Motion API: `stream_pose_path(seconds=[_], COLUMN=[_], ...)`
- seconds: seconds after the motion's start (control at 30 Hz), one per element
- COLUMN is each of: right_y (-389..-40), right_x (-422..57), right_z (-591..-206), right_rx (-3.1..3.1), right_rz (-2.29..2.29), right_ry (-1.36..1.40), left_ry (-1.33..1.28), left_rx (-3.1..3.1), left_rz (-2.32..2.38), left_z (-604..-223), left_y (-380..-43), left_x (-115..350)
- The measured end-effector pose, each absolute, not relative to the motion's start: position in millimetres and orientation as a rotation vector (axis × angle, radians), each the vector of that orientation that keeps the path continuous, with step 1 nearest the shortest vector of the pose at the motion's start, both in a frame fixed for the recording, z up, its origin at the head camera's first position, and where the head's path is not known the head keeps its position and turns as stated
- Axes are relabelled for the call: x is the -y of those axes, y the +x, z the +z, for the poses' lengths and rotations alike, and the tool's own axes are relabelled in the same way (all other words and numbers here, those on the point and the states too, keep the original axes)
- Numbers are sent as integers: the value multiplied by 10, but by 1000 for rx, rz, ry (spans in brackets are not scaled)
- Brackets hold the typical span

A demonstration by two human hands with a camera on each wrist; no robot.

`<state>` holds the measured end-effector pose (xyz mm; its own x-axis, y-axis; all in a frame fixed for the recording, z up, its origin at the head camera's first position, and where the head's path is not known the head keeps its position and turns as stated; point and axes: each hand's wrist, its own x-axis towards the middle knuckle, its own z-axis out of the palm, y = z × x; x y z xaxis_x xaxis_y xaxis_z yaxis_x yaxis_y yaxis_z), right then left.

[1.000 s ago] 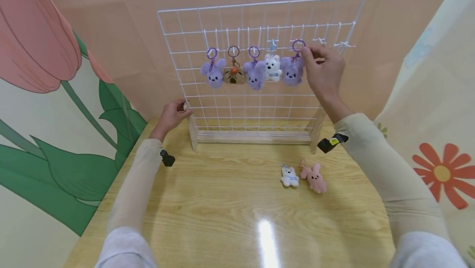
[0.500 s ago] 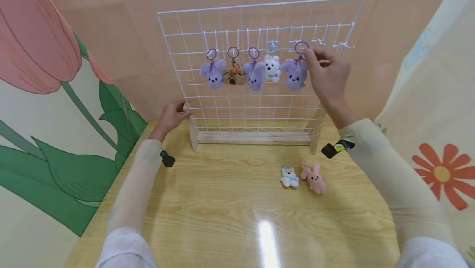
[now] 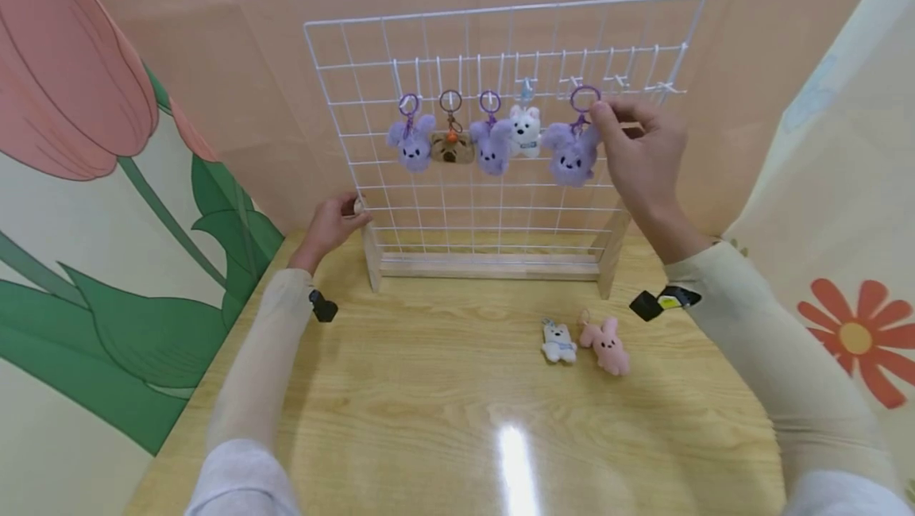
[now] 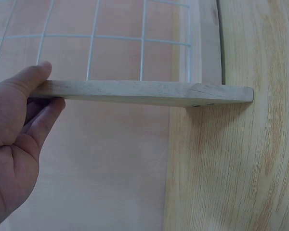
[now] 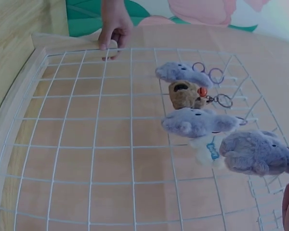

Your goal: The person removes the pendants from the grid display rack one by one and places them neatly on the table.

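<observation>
My left hand [image 3: 332, 224] pinches the post [image 4: 135, 89] of the rack [image 3: 493, 268], seemingly to steady it, while my right hand [image 3: 646, 152] grips a purple plush [image 3: 572, 162] by its ring [image 3: 585, 87], dangling near the hooks [image 3: 619, 80].

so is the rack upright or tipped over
Upright: the rack stands on the table, its grid rising above, the left hand gripping one side.

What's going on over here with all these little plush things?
A person's right hand pinches a purple plush keychain by its ring at a white wire rack; whether the ring is clear of its hook is hard to tell. The left hand grips the rack's wooden side. Four other keychains hang there. A white one and a pink one lie on the table.
</observation>
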<state>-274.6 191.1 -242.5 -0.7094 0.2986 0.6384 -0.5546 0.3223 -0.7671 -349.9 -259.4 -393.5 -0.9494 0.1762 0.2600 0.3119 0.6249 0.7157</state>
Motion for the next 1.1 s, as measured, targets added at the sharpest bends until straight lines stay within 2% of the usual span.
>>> stream_pose_path(seconds=[0.53, 1.1], right_y=[-2472, -2352], right_x=[-1802, -1723], right_z=[-2689, -3215], right_rx=[1979, 2041], right_rz=[1380, 1377], right_ry=[399, 518], left_ry=[-410, -410], left_rx=[2678, 2678], left_rz=[-1234, -1213], left_z=[-3918, -3931], left_y=[-3485, -3507], left_x=[2584, 2589])
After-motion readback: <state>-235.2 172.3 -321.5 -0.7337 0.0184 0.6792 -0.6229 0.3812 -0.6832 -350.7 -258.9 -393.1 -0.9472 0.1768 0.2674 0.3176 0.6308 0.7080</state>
